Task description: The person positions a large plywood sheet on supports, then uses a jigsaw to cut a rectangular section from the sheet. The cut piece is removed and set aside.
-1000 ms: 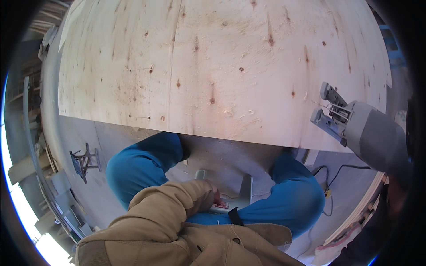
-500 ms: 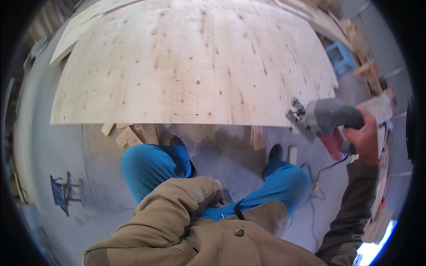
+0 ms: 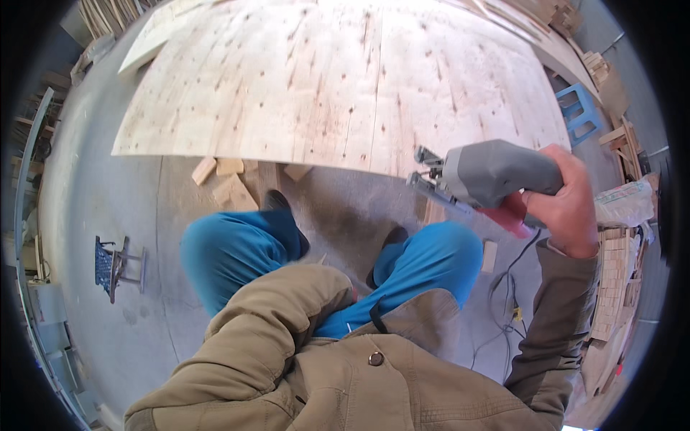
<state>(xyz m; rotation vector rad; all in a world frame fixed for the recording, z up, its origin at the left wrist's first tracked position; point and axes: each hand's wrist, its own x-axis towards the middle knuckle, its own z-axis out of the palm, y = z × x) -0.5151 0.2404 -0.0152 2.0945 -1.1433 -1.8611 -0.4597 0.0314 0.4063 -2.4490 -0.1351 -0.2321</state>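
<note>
Jigsaw: grey body with a red patch underneath (image 3: 492,172), up at the near edge of the plywood, right of centre. Blade end faces left. Can't tell if it's actually touching the wood.
Right hand: this one (image 3: 571,205) has the saw, coming at it from the right side, fingers (image 3: 548,207) wrapped round the back handle.
Left hand: just a sliver of it (image 3: 353,294) peeks out of the tan sleeve (image 3: 287,302), down by the lap. Most of it's hidden, so can't tell what those fingers are doing.
Plywood: big pale sheet (image 3: 323,93) full of dark knots, spread out in front of the knees.
Legs: blue trousers (image 3: 230,248), knees bent and apart.
Cord: dark cable (image 3: 514,273) trailing below the saw, looping on the floor at the right.
Offcuts: few wood blocks (image 3: 233,190) on the floor by the left foot.
Stools: little folding one (image 3: 106,266) off left, blue plastic one (image 3: 578,115) far right, beside the sheet.
</note>
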